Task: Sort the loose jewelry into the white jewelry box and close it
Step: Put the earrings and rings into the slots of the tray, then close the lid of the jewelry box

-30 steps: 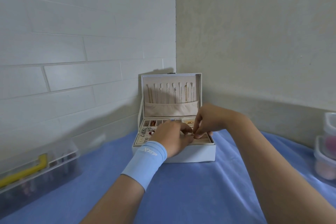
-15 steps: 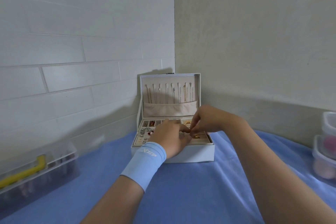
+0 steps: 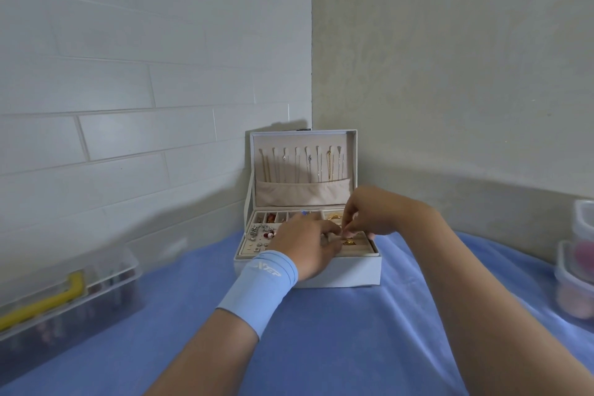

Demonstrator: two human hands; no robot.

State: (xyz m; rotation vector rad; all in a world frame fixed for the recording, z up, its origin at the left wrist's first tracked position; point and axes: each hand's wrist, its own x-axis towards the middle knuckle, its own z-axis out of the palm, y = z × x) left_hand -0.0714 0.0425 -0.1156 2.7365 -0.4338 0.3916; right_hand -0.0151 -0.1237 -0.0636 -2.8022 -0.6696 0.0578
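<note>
Two hands meet over the white jewelry box [image 3: 353, 270], open on the blue cloth [image 3: 337, 331]. Our left hand [image 3: 305, 244] curls its fingers, their hold hidden. Our right hand [image 3: 373, 215] pinches what seems a gold piece [image 3: 348, 242] at the front tray. It looks light and slippery, so we pinch its rim. Behind, necklaces [image 3: 305, 164] hang in the lid.

White jewelry box [image 3: 353, 270] is sitting open, lid [image 3: 303, 137] standing upright at the box's back edge. Thin chains [image 3: 302, 164] are hanging in a row inside the lid, above a beige pocket [image 3: 302, 191]. Silver pieces [image 3: 260, 230] are lying in the box's left section and red beads [image 3: 271, 218] in a back-left slot. Gold pieces [image 3: 334, 217] are lying back-right, and one gold piece [image 3: 348, 242] is sitting in the front-right ring rolls. The tray's middle is hidden.
</note>
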